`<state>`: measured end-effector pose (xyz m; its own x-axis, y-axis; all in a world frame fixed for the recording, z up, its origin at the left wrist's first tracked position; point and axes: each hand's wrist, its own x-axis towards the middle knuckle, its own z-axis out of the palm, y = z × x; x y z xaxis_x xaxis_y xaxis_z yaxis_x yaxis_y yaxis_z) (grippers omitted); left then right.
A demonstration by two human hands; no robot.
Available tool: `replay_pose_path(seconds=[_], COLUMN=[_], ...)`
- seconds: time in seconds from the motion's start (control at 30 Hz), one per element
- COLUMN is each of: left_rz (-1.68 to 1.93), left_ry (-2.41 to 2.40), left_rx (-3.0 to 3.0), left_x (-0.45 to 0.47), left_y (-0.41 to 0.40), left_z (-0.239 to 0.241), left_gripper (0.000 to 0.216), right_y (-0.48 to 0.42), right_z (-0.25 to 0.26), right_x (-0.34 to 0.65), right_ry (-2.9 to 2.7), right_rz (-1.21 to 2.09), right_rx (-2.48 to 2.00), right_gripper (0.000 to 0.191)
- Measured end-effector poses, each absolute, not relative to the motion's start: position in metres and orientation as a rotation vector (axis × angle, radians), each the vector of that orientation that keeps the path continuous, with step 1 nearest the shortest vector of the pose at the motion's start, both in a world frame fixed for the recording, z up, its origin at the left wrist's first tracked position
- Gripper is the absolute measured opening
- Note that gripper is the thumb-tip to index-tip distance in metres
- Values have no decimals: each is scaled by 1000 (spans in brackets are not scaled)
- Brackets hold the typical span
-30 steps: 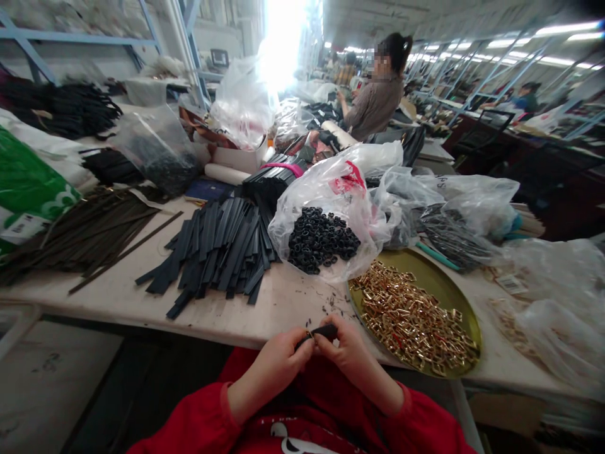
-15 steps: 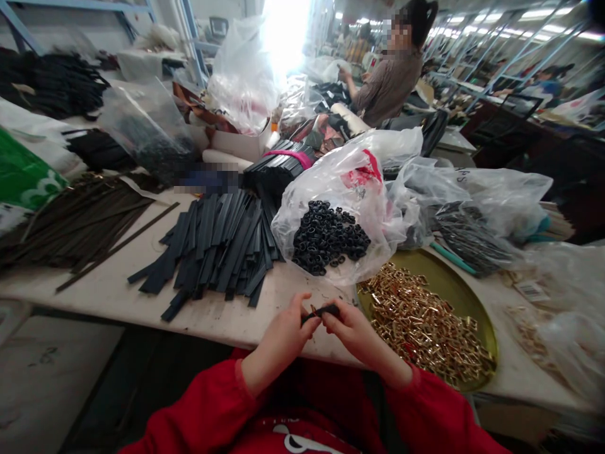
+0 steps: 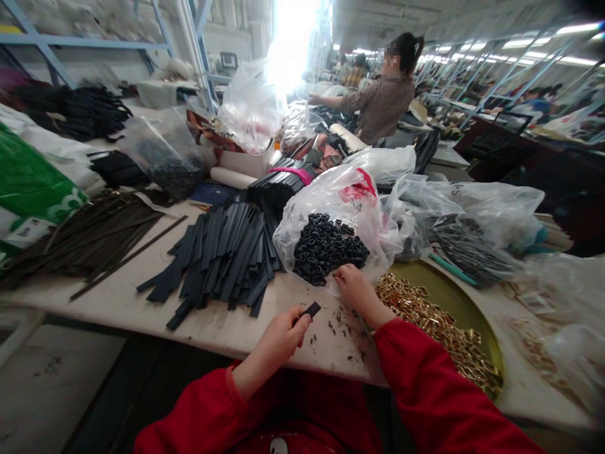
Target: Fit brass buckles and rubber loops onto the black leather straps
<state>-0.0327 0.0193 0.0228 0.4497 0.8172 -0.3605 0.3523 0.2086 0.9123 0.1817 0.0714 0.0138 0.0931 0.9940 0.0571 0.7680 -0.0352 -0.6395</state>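
Observation:
My left hand (image 3: 280, 335) is closed around a black strap (image 3: 312, 309), whose squared end sticks out past the thumb above the table's front edge. Over at the clear plastic bag (image 3: 289, 234), my right hand (image 3: 355, 287) reaches in with thumb and fingertips pinched together. They are at the near edge of a heap of small black loops (image 3: 326, 244); what is between the fingertips is too small to make out. To the right of that wrist lies a brass-coloured round tray (image 3: 483, 318) with a pile of gold metal buckles (image 3: 437, 321).
Many flat black strips (image 3: 227, 252) lie fanned left of the bag, with brown strips (image 3: 89, 243) farther left. Dark scraps (image 3: 347, 328) are scattered near the front edge. Plastic bags (image 3: 477, 202) crowd the right. Another person (image 3: 385, 104) stands behind the table.
My right hand has left the strap and moved up to the loops in the bag. My left hand keeps the strap and sits slightly lower and to the left. The view has tilted up.

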Motion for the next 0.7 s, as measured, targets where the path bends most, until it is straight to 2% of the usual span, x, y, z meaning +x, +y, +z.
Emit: replay_pose_path(seconds=[0.1,0.2,0.3,0.57,0.7], left_rz=[490,579,661,656,664], left_ry=[1133,1102,1090,1209,1239], left_rx=[1348,1383,1550,1894,1949], left_x=[-35,-33,-31,-41,-44], left_y=[16,12,7,-7,-15], left_z=[29,38,48,55,55], left_gripper=[27,28,28,25,26], right_y=[49,22,1,-23,-27], right_z=[24,39,51,54,51], right_x=[176,162,144,127,123], right_ry=[-1650,-1311,-1020,-816,-747], right_rz=[698,1113,1392,1557,1505], right_rx=[-1772,-1544,-1376,-1308,-1327], right_gripper=[8,26,31,29,31])
